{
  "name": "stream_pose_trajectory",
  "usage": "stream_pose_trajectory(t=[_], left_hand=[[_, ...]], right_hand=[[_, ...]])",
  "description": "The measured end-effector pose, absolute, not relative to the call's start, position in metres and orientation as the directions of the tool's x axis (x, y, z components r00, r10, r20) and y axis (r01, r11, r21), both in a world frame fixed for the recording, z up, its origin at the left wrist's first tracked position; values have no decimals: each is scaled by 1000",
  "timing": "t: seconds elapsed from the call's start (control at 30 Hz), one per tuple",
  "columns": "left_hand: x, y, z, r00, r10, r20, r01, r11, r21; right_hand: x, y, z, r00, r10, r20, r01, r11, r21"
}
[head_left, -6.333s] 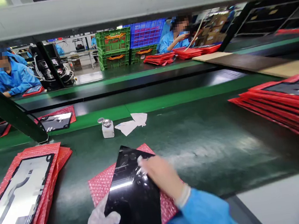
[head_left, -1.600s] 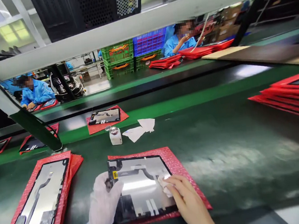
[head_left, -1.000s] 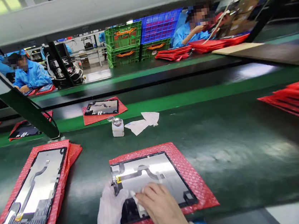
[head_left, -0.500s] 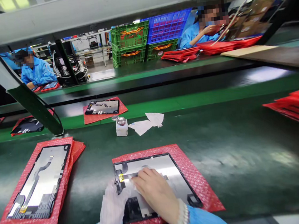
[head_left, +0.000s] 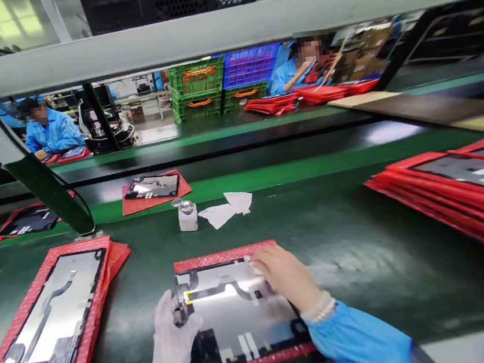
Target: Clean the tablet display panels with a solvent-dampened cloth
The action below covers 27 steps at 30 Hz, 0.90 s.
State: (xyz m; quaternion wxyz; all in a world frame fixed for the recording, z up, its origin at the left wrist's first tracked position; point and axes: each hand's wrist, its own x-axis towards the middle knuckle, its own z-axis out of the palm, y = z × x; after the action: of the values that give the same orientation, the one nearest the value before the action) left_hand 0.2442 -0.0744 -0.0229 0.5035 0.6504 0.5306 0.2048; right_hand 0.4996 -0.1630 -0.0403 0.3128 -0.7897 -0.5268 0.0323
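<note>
A tablet screen panel point(head_left: 226, 311) lies back side up on red bubble wrap point(head_left: 224, 255) in front of me, with a dark flex cable and yellow tape on its silver back. My left hand point(head_left: 171, 329), in a white glove, grips the panel's left edge, thumb on top and fingers at the rim. My bare right hand point(head_left: 285, 275) is closed at the panel's upper right, fingertips pressing a small white wipe point(head_left: 248, 259) near the top edge. Most of the wipe is hidden under the fingers. A beaded bracelet point(head_left: 321, 306) circles the right wrist.
A white dispenser bottle point(head_left: 188, 218) with its metal lid open stands behind the panel, beside crumpled white wipes point(head_left: 219, 214). Another panel point(head_left: 52, 319) on red wrap lies left. Red-wrapped panels are stacked point(head_left: 453, 192) at right. A slanted green post point(head_left: 51, 194) rises at left; co-workers sit beyond.
My right hand has slid from the panel's middle toward its upper right edge, uncovering the cable. My left hand stays at the left edge. The view has turned to the right.
</note>
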Motion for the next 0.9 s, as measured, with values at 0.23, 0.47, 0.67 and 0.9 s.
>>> stream_pose_trajectory(t=[0.23,0.47,0.67,0.9], left_hand=[[233,-77,-7,365,919,-150,685,-156,711],[222,-76,35,486,866,-119,484,-154,862],[239,-48,-40,674,529,516,-104,-623,775],[234,-70,-53,371,918,140,53,-171,984]], right_hand=[[510,-194,-43,756,635,157,382,-235,-894],[488,-206,24,858,461,228,221,71,-973],[489,-200,7,898,366,246,23,519,-855],[501,-247,-72,829,555,72,193,-163,-968]])
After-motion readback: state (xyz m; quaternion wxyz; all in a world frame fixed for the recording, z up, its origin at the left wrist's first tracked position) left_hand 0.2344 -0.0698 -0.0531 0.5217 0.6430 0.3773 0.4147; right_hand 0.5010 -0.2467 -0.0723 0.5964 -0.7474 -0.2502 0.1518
